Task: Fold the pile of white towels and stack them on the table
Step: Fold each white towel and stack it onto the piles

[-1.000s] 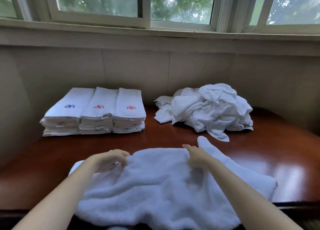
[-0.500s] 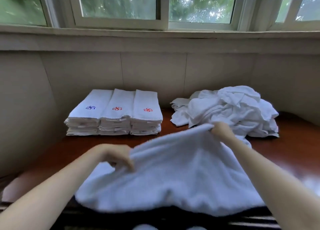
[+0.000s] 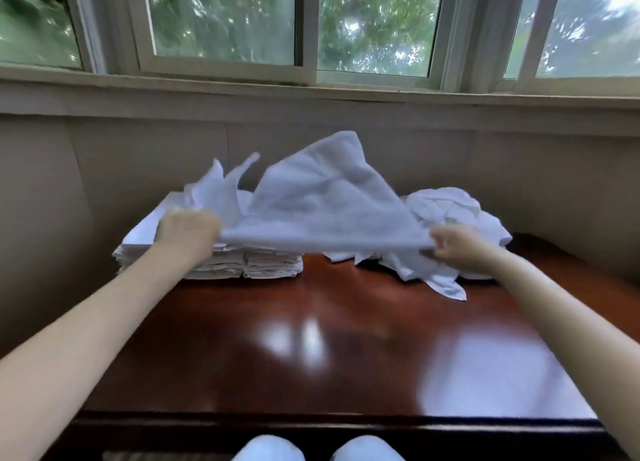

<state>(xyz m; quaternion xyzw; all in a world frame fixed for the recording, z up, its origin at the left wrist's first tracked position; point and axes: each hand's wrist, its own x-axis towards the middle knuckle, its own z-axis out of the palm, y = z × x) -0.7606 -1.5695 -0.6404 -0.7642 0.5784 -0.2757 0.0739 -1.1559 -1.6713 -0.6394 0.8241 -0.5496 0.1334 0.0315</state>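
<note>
White terry towel [image 3: 329,204] is hanging in the air above the far half of the dark polished wooden table [image 3: 346,356]. It is stretched taut along its near edge between two hands, while its loose far part is billowing upward in a blur. Left hand [image 3: 187,232] is gripping one end of that edge with fingers curled round the cloth; right hand [image 3: 453,244] is pinching the other end, and the two hands are standing well apart. Behind the left hand, folded stacks [image 3: 270,264] are lying side by side at the table's far left, partly hidden by the raised cloth. Behind the right hand, the unfolded pile [image 3: 450,207] is sitting in a heap at the far right, one loose corner trailing toward the viewer. Judged from this arrangement, the step in hand is the shaking-out or spreading of one towel before its first fold, with a good part of the pile yet to be folded. The next move is likely calling for lowering the cloth flat onto the bare near part of the table, edges squared and both grips firm until the fabric settles; a slack corner would be risking a crooked fold.
</note>
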